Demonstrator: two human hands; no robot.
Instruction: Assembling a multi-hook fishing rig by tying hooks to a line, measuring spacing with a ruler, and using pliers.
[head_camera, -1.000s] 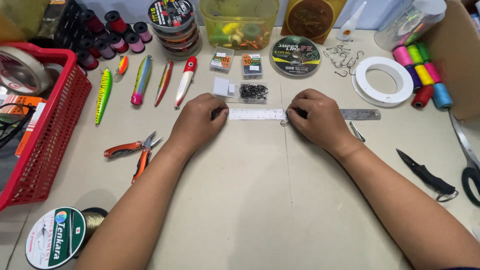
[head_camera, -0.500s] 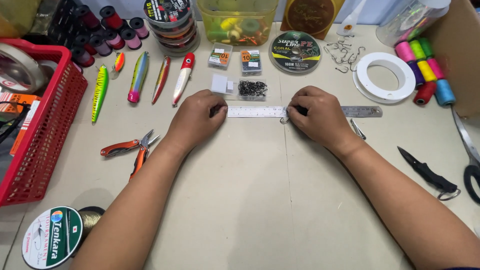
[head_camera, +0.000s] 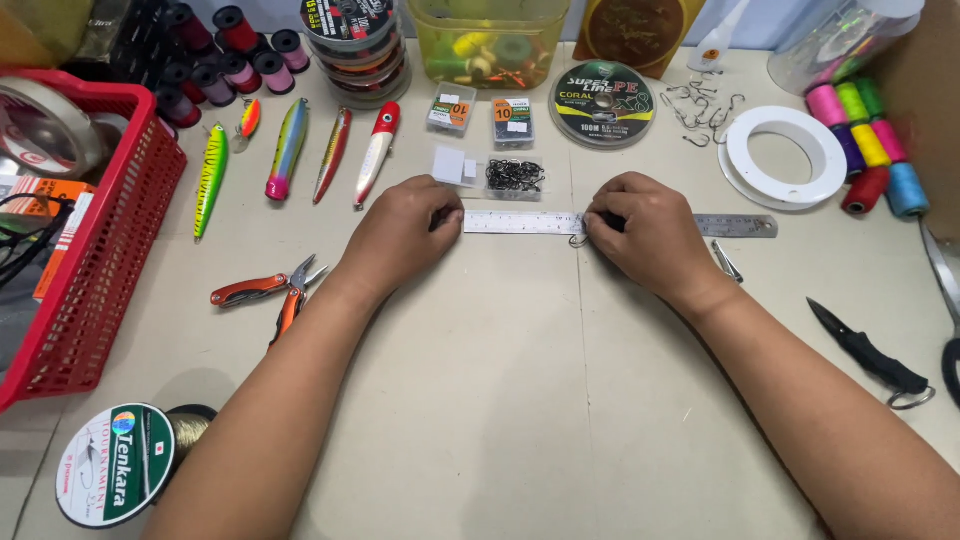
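Flat on the beige table (head_camera: 520, 400), both hands' fingers pinch at a steel ruler (head_camera: 520, 222), left hand (head_camera: 405, 238), right hand (head_camera: 645, 232), lures (head_camera: 290, 150) beyond

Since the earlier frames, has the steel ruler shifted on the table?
No. The steel ruler lies just below the clear box of hooks, as before; only the camera moved.
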